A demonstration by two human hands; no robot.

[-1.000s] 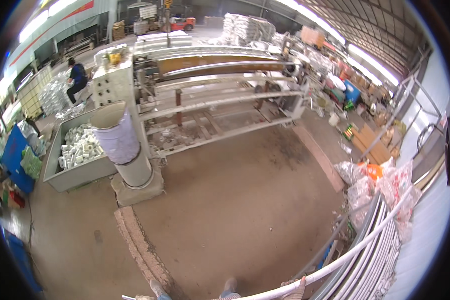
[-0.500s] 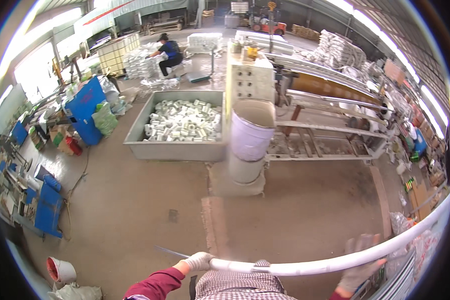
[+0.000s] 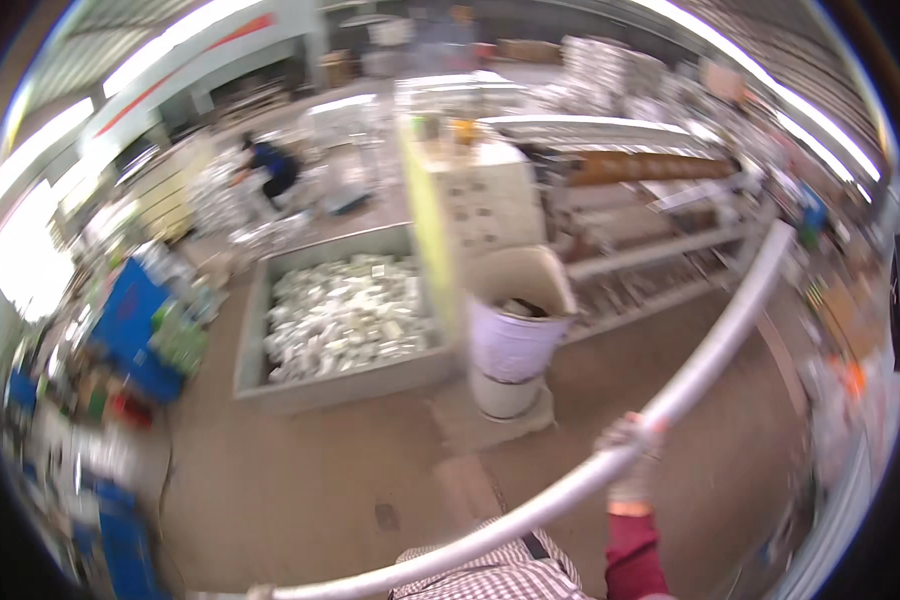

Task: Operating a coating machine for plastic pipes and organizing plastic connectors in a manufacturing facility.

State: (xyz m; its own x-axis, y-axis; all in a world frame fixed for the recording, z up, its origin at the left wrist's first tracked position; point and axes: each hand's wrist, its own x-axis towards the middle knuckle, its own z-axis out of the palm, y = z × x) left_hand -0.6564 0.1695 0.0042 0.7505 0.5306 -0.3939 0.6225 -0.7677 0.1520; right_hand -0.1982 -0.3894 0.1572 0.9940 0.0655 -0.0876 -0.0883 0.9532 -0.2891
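Observation:
A long white tube (image 3: 530, 515) slants across the front of the view, bent by the lens, from the lower left edge up to the right. My right hand (image 3: 628, 458), in a pale work glove below a maroon sleeve, is closed round it right of the middle. At the lower left edge only a blurred sliver of my left hand (image 3: 260, 592) shows, against the tube's near end; its fingers are mostly cut off. The tube's far end hangs in the air in front of the machine frame. A checked apron covers my front.
A pale lilac bin (image 3: 518, 335) stands ahead, beside a grey trough (image 3: 360, 385) full of short white rolls. Behind it are a control cabinet (image 3: 480, 205) and a long machine with a brown roller (image 3: 650, 168). A co-worker (image 3: 273, 168) sits far left. Clutter lines the right side.
The view has turned and tilted. My right hand, spread and apart from the tube before, now grips it. The tube's far end has swung forward and up; my left hand has dropped toward the lower edge.

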